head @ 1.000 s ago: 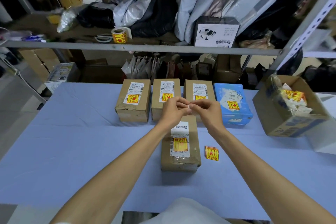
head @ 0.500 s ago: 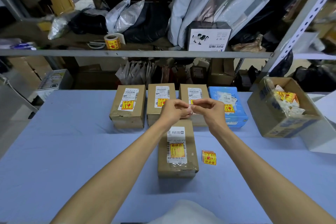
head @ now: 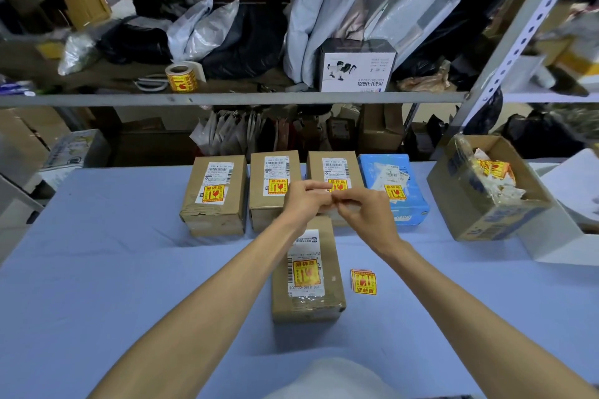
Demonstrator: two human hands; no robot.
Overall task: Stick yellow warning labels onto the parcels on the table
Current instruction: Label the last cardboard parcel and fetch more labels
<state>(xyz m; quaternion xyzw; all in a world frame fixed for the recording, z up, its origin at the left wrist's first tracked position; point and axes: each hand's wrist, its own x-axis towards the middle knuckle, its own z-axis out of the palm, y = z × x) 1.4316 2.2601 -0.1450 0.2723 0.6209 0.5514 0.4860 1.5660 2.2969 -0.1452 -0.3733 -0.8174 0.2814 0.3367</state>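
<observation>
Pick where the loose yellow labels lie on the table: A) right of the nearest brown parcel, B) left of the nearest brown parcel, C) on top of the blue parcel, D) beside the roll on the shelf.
A: the loose yellow labels lie flat on the table just right of the nearest brown parcel.

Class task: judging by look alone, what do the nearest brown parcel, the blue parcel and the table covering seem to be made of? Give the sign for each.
Nearest brown parcel: apparently cardboard, matte brown, with clear glossy tape across its near end.
Blue parcel: possibly printed card or plastic wrap; bright blue with a slight sheen, so it is uncertain.
Table covering: probably cloth, pale blue and matte, showing soft creases.
</observation>
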